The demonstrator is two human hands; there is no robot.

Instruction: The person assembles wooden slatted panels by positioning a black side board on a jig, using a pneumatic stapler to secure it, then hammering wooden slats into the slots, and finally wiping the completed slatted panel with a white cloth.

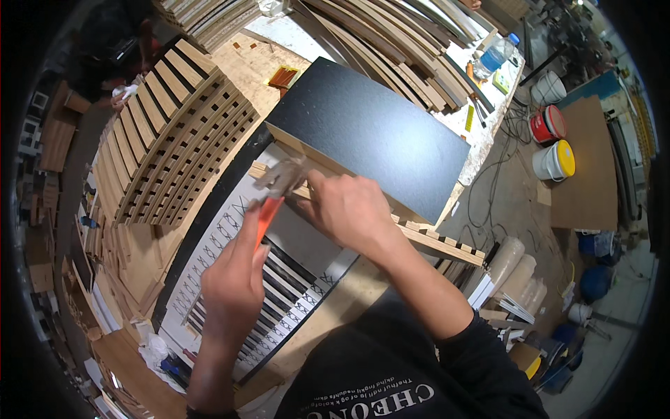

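My left hand (234, 276) is closed round the orange handle of a hammer (266, 218). The hammer's metal head, slightly blurred, is over the left end of a notched wooden strip (447, 244). My right hand (352, 209) is closed on this strip, its fingertips partly hidden, close beside the hammer head. The strip runs along the near edge of a large black panel (377, 133). Below my hands lies a white board (296, 230) printed with rows of crossed marks, with black and light slats (283, 269) on it.
A stack of notched wooden slat frames (167, 140) stands at the left. Long curved strips (391, 52) lie at the back beside a water bottle (495, 56). Buckets, including a yellow-lidded one (555, 160), and cables stand or lie on the floor at the right.
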